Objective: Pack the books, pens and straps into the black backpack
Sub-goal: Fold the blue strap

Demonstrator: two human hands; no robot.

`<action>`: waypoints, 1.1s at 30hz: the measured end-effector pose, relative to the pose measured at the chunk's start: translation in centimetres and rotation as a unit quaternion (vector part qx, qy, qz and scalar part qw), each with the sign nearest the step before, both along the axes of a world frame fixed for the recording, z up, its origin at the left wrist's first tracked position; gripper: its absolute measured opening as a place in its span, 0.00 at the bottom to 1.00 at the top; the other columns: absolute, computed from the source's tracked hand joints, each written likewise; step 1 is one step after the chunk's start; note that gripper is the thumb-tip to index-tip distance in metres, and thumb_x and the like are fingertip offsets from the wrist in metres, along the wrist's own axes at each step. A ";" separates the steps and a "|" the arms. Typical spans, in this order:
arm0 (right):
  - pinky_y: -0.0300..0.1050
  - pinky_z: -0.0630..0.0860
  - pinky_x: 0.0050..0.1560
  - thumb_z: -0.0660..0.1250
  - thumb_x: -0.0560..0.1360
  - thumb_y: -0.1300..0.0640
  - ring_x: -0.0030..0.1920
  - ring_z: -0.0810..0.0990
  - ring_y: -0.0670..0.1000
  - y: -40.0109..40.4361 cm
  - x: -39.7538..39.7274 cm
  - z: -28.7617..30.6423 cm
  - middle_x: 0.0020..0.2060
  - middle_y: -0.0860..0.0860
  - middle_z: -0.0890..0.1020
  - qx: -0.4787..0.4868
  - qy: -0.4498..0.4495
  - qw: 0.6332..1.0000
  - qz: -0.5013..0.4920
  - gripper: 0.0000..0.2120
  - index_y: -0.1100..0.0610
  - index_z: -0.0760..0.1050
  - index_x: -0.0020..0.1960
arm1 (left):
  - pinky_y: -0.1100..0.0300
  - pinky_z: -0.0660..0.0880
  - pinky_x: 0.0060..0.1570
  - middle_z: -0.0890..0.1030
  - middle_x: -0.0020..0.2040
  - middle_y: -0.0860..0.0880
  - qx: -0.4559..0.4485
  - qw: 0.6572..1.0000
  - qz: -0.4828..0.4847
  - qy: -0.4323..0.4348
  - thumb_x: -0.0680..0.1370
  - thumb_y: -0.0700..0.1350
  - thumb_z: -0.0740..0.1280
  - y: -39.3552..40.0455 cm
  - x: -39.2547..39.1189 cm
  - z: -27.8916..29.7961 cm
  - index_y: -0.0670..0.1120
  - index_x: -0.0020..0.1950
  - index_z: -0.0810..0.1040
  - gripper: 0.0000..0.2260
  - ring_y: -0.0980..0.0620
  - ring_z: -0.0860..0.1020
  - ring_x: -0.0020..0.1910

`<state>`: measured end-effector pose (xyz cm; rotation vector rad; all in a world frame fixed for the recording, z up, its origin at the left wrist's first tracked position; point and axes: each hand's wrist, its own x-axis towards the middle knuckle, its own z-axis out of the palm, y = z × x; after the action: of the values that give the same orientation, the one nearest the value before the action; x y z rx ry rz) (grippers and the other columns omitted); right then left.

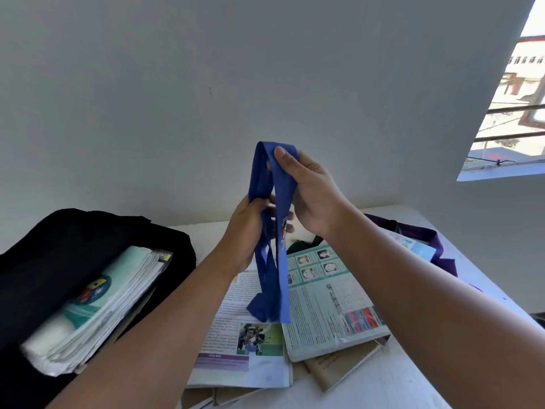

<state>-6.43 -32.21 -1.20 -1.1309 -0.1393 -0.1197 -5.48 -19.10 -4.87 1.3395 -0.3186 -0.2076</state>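
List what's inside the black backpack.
Backpack: a stack of books with worn page edges sticks out of the opening. Anything deeper or beneath the stack is hidden by the black fabric.

White worktop (pixel 413 388) sits right up against a plain grey-white wall (pixel 147 98). Off to the right there's a barred window (pixel 513 113) with buildings outside, and a purple cloth (pixel 436 246) is lying near the worktop's far edge.

Blue strap (pixel 269 231) folded, hanging — black backpack (pixel 44 261) open, books (pixel 97 302) inside.

Both arms reach forward, the right hand (pixel 309 190) raised in a pinching grip above the curled left hand (pixel 247 222).
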 end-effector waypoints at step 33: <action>0.56 0.63 0.72 0.67 0.80 0.40 0.55 0.83 0.48 -3.9 -0.8 -6.2 0.53 0.47 0.86 -0.119 0.146 0.981 -0.049 0.14 0.51 0.80 0.49 | 0.66 0.69 0.43 0.76 0.51 0.47 0.282 0.919 0.086 -0.263 0.81 0.34 0.59 2.9 3.1 1.6 0.45 0.58 0.71 0.09 0.54 0.74 0.44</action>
<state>-7.20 -36.08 -7.35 -1.3812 0.1698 -0.0237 -2.41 -16.19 -3.30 1.9853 -0.6211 0.2387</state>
